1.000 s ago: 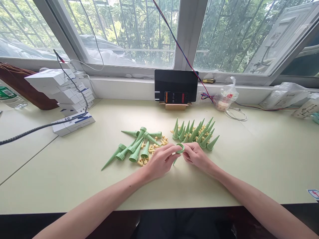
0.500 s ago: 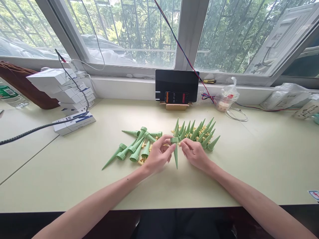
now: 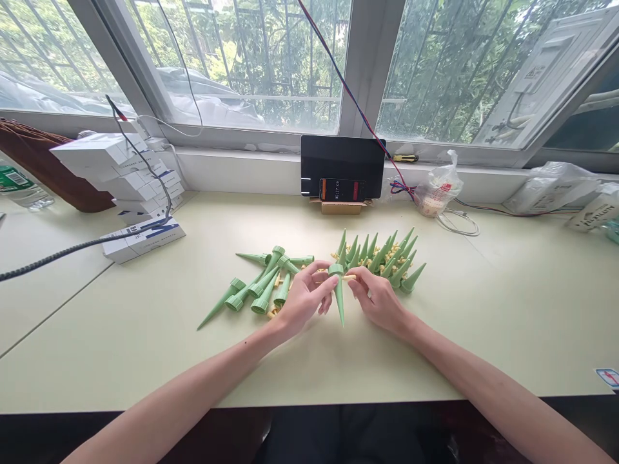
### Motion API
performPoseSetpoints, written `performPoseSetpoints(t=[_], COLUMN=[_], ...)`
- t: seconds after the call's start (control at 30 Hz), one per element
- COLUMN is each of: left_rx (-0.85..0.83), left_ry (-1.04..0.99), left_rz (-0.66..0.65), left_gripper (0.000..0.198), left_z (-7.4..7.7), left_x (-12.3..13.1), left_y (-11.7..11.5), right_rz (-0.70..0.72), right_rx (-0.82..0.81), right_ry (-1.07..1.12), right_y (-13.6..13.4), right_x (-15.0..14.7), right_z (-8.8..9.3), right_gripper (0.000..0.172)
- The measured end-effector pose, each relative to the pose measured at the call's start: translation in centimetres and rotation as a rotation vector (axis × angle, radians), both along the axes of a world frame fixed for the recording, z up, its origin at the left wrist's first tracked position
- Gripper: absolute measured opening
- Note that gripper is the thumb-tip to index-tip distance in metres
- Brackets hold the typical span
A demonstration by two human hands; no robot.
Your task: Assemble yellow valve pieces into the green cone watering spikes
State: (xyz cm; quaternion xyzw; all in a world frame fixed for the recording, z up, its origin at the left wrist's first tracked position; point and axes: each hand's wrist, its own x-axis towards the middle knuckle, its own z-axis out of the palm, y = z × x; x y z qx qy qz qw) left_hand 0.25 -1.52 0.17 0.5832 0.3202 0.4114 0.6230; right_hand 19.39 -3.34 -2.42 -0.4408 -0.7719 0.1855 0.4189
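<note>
My left hand [image 3: 307, 296] grips a green plastic watering spike [image 3: 339, 298] near its wide ribbed cap, with the pointed end hanging down. Between the thumb and fingers of my right hand [image 3: 380, 295] is a small yellow plastic valve [image 3: 349, 278], its end against the side of the spike just under the cap. Whether it sits inside the spike, I cannot tell. Left of my hands lies a loose pile of green spikes [image 3: 264, 283] with some yellow pieces among them. Behind my right hand, several spikes [image 3: 387, 254] stand points up with yellow valves on them.
A phone [image 3: 342, 189] showing a timer leans on a small cardboard stand [image 3: 341, 207] before a black tablet [image 3: 343, 161]. White boxes [image 3: 140, 174] are stacked at the left, near a black cable [image 3: 72, 248]. A bagged cup [image 3: 439, 187] stands at the back right.
More of the yellow valve now shows between my right fingers and the spike. My left hand has turned the spike slightly and shifted a little left.
</note>
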Motion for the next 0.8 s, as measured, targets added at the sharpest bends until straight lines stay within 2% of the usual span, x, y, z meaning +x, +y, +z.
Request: performPoseSetpoints(t=[0.33, 0.5, 0.8], left_rx=[0.002, 0.029, 0.068], left_ry=[0.018, 0.037, 0.047], left_rz=[0.008, -0.008, -0.044], left_gripper=[0.028, 0.03, 0.03], left_z=[0.13, -0.09, -0.65], left_x=[0.01, 0.2, 0.32], left_y=[-0.16, -0.3, -0.49], right_rz=[0.038, 0.08, 0.054], right_rx=[0.01, -0.046, -0.161], right_ry=[-0.01, 0.014, 0.094], right_y=[0.01, 0.0, -0.17], right_x=[0.01, -0.09, -0.39], right_z=[-0.05, -0.14, -0.48], right_gripper=[0.022, 0.028, 0.038])
